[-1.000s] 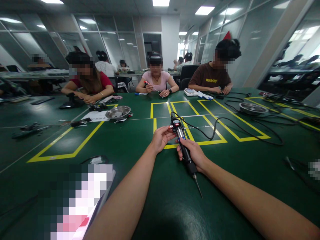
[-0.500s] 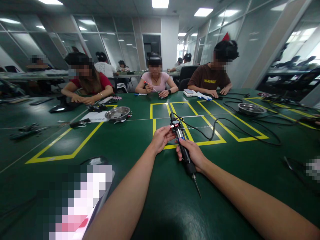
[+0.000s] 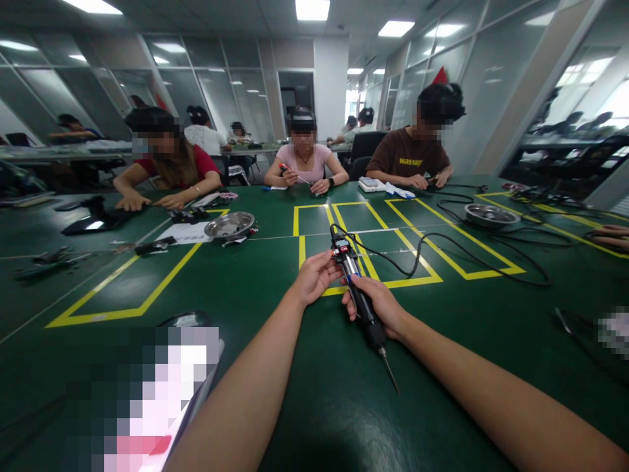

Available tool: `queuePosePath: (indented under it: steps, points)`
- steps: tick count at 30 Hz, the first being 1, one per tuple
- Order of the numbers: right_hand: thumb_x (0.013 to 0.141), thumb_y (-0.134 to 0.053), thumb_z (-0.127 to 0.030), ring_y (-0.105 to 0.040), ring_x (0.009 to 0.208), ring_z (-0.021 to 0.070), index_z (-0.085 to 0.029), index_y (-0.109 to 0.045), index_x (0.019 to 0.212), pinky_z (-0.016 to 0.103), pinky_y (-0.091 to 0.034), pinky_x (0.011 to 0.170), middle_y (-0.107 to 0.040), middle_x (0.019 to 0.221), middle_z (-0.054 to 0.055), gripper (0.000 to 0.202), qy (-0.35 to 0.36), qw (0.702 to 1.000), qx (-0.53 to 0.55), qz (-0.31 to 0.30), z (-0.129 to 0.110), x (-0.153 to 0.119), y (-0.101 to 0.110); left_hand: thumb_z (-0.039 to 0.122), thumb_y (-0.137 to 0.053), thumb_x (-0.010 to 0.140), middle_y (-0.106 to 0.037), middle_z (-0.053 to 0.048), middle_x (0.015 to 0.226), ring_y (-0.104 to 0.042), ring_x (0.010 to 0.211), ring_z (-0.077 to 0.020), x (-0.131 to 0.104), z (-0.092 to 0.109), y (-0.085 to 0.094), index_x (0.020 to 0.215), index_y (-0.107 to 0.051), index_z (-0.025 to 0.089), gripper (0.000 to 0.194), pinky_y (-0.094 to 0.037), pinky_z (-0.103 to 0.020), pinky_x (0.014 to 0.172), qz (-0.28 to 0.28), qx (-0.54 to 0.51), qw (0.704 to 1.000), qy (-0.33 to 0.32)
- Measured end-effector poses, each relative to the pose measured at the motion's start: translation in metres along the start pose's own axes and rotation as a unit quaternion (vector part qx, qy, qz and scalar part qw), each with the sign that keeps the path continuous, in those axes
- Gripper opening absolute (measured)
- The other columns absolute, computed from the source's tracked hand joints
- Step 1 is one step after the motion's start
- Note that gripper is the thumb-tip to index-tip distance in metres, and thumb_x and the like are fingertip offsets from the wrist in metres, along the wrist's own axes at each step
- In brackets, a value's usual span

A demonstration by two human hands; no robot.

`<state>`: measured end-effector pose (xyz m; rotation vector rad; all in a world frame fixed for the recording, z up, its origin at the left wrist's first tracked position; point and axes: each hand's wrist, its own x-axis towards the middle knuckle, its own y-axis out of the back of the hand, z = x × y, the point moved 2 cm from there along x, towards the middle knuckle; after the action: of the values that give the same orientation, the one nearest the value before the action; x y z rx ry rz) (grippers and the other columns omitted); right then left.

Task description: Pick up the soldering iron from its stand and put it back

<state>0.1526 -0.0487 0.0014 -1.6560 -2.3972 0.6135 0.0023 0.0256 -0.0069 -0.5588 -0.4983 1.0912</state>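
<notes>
Watching from afar through the head camera, I am holding the electric screwdriver off the view's centre, between four and five o'clock, over the green bench. My right hand is closing its grip around the dark barrel, while my left hand is touching the tool's eleven o'clock end, beside a small red part; I am unable to tell whether that grip is pinching or only resting there. The slim bit is pointing to five o'clock, and the black cable is looping from the opposite end towards three. I am expecting a stiff, fairly heavy body, probably slippery along its shiny band, so I am favouring the dark barrel for taking hold. I am treating the bit as the delicate part and reckoning that the bendy cable is adding a slight drag. A metal dish is sitting well apart, towards ten o'clock from the tool.
</notes>
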Motion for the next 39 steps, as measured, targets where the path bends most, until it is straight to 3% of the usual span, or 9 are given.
queuePosePath:
  steps: [5,11,14,17,22,25,33,39]
  points:
    - [0.094,-0.041,-0.050,-0.068,0.066,0.0192,-0.011,-0.060,0.096,0.033,-0.058,0.065,-0.070,0.081,0.013,0.043,-0.011,0.998,0.039,0.047,-0.004,0.002,0.001,0.022,-0.062,0.086,-0.069,-0.017,0.106,-0.067,0.096,-0.0232,-0.001,0.001,-0.002,0.105,-0.063,0.008,0.024,-0.050,-0.040,0.091,0.003,-0.005,1.000,-0.008]
    - [0.087,-0.054,-0.039,-0.064,0.057,0.0139,-0.014,-0.060,0.079,0.023,-0.052,0.052,-0.067,0.070,0.006,0.027,0.082,0.976,-0.025,0.200,-0.010,0.008,0.024,0.020,-0.062,0.085,-0.070,-0.015,0.100,-0.069,0.091,-0.0220,0.001,0.000,0.000,0.101,-0.064,0.009,0.020,-0.052,-0.040,0.089,0.018,-0.016,1.000,-0.010]
    - [0.084,-0.059,-0.044,-0.062,0.054,0.0127,-0.015,-0.058,0.078,0.023,-0.052,0.052,-0.067,0.069,0.006,0.030,0.123,0.964,-0.057,0.229,-0.012,0.008,0.031,0.020,-0.063,0.085,-0.070,-0.015,0.100,-0.069,0.091,-0.0217,0.001,0.000,0.001,0.102,-0.064,0.009,0.021,-0.052,-0.039,0.088,0.024,-0.017,1.000,-0.008]
    - [0.083,-0.062,-0.048,-0.059,0.051,0.0111,-0.014,-0.061,0.082,0.021,-0.049,0.049,-0.066,0.066,0.005,0.034,0.100,0.973,-0.070,0.195,-0.013,0.005,0.028,0.020,-0.063,0.085,-0.070,-0.015,0.101,-0.068,0.091,-0.0214,0.000,0.001,0.001,0.104,-0.064,0.009,0.022,-0.052,-0.039,0.088,0.022,-0.024,0.999,-0.013]
    - [0.087,-0.057,-0.049,-0.067,0.063,0.0172,-0.013,-0.060,0.095,0.027,-0.056,0.056,-0.071,0.082,0.011,0.037,-0.002,0.998,-0.052,0.029,-0.012,-0.002,0.006,0.022,-0.062,0.086,-0.069,-0.014,0.107,-0.067,0.096,-0.0207,-0.001,0.003,-0.002,0.107,-0.064,0.010,0.025,-0.050,-0.037,0.092,0.014,-0.023,0.999,-0.026]
    - [0.089,-0.058,-0.043,-0.069,0.063,0.0183,-0.014,-0.054,0.106,0.030,-0.057,0.057,-0.071,0.084,0.010,0.033,-0.028,0.999,-0.038,-0.025,-0.008,-0.004,-0.003,0.023,-0.062,0.086,-0.069,-0.014,0.109,-0.067,0.097,-0.0202,-0.001,0.004,-0.003,0.108,-0.064,0.011,0.026,-0.049,-0.036,0.094,0.015,-0.017,0.999,-0.025]
    - [0.091,-0.052,-0.042,-0.062,0.050,0.0141,-0.016,-0.053,0.107,0.023,-0.051,0.042,-0.068,0.073,0.006,0.030,-0.013,0.999,-0.002,-0.035,-0.004,-0.006,-0.005,0.023,-0.065,0.084,-0.070,-0.013,0.104,-0.068,0.090,-0.0185,-0.001,0.004,-0.003,0.105,-0.065,0.011,0.024,-0.052,-0.033,0.087,0.022,0.002,0.999,-0.023]
    - [0.089,-0.055,-0.044,-0.055,0.042,0.0117,-0.016,-0.053,0.103,0.022,-0.046,0.036,-0.064,0.064,0.001,0.031,-0.016,1.000,-0.006,0.005,-0.001,-0.004,-0.005,0.023,-0.068,0.082,-0.069,-0.015,0.105,-0.068,0.090,-0.0196,0.003,-0.001,-0.001,0.104,-0.065,0.009,0.026,-0.053,-0.033,0.085,0.023,0.030,0.999,-0.011]
